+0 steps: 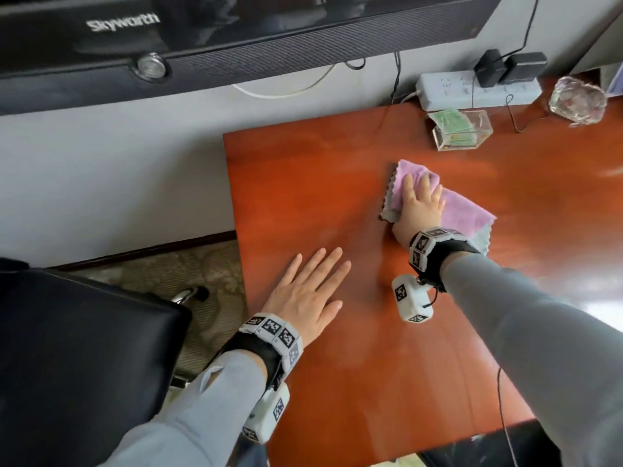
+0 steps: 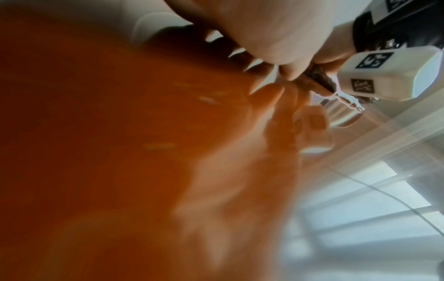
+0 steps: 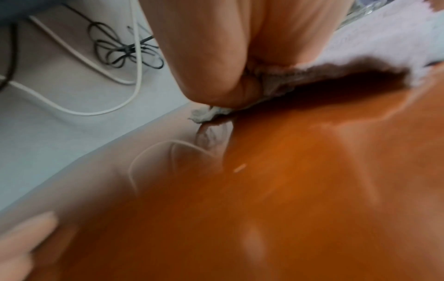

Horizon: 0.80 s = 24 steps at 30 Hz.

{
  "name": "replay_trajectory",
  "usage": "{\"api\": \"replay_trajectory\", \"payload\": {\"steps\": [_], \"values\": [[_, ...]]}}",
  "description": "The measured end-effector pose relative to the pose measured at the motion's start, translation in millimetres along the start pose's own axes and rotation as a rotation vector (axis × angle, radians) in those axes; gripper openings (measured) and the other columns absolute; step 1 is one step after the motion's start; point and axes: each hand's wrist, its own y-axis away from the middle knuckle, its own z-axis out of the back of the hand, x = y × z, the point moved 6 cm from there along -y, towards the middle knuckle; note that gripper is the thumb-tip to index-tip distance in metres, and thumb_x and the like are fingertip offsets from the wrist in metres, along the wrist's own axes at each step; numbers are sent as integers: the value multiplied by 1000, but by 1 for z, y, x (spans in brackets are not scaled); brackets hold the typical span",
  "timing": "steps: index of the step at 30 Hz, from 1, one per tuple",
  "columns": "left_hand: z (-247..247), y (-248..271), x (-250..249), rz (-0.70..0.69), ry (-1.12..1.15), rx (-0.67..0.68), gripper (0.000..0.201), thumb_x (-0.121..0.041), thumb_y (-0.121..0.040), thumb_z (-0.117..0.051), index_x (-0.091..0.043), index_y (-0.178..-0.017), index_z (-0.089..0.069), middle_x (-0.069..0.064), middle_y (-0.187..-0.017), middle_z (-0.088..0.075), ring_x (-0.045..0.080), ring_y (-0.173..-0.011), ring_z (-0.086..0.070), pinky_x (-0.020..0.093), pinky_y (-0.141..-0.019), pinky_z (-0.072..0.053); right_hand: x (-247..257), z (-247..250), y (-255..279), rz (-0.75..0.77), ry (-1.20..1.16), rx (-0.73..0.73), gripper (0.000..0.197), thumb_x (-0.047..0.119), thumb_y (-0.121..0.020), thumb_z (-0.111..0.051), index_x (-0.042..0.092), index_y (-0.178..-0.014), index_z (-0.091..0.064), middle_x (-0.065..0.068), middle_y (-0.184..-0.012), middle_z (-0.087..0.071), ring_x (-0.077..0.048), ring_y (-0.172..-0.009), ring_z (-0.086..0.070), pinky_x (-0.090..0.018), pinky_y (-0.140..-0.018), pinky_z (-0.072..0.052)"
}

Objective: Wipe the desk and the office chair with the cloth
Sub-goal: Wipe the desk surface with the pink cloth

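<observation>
The reddish-brown wooden desk [image 1: 371, 382] fills the middle and right of the head view. A purple cloth with a grey scalloped edge [image 1: 465, 214] lies on it, toward the back. My right hand [image 1: 421, 197] lies on the cloth, fingers straight, pressing it onto the wood. In the right wrist view the right hand [image 3: 216, 47] bears down on the cloth's edge [image 3: 276, 79]. My left hand [image 1: 313, 284] rests flat on the bare desk near its left edge, fingers spread, holding nothing. The black office chair [image 1: 67, 348] stands at lower left, beside the desk.
At the desk's back right sit a white power strip [image 1: 472, 89] with black adapters, a clear box of green cards [image 1: 462, 129] and a crumpled clear wrapper [image 1: 576, 99]. A black television [image 1: 168, 35] hangs on the grey wall. Patterned carpet [image 1: 209, 274] lies left of the desk.
</observation>
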Motion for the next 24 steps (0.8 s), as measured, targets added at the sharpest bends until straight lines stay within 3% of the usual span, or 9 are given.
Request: {"api": "replay_trajectory", "payload": {"steps": [6,9,11,14,16,17,19,21,24], "values": [[0,52,56,34,-27,38,70,-51,-99,-17,-19,-160,-5,-1,-167,6,17,-154,-2,45,-124,-11,113,-41,55,129,-31,96,93,14,-86,-62,17,-157,-3,-12,-163,12,-45,-147,11,-54,-121,-3],[3,64,65,-6,-54,104,73,-49,-97,-10,-12,-158,4,6,-165,12,23,-154,4,45,-125,-1,178,-56,79,281,-33,150,87,11,-84,-62,16,-156,-13,-12,-163,4,-46,-147,7,-57,-119,-8],[-2,68,63,-37,-67,170,71,-45,-97,-11,-12,-159,1,8,-166,7,24,-153,12,44,-124,6,220,-66,84,365,-53,294,85,3,-83,-58,19,-155,-18,-10,-164,3,-44,-148,5,-55,-119,-12],[15,78,64,-32,89,105,64,-42,-102,-28,-15,-157,-10,4,-165,-17,21,-154,-3,36,-124,4,265,-62,88,428,-88,393,83,0,-84,-59,17,-155,-21,-12,-161,-12,-34,-146,-21,-42,-112,-30],[25,80,65,-20,275,70,65,-36,-101,-45,-18,-154,-12,2,-160,-27,18,-151,-16,28,-124,-3,270,-46,84,418,-165,280,77,-4,-87,-57,7,-155,-21,-13,-162,-15,-31,-147,-19,-35,-115,-25],[25,77,65,-48,245,51,63,-42,-101,-36,-18,-156,-16,2,-160,-28,18,-152,-15,29,-124,-1,264,-40,79,391,-188,235,80,-6,-88,-56,7,-156,-16,-12,-164,-7,-30,-150,-11,-31,-117,-19],[13,64,64,-122,36,90,76,-55,-96,-15,-13,-158,-18,9,-166,-11,23,-154,2,38,-125,4,238,-31,62,310,-210,162,88,-5,-88,-57,12,-157,-7,-9,-164,5,-30,-151,0,-26,-117,-9],[1,48,68,-68,-35,138,80,-57,-98,-24,-5,-158,-13,13,-165,12,26,-153,12,45,-125,0,201,-25,38,194,-196,89,97,8,-86,-69,10,-157,-3,-11,-164,6,-33,-151,2,-28,-118,-3],[9,22,68,-44,-54,78,83,-57,-101,-27,-11,-157,14,11,-161,29,24,-151,21,45,-124,4,144,-20,5,40,-92,8,100,18,-84,-72,-2,-154,-3,-21,-162,-1,-39,-149,1,-41,-123,-3]]}}
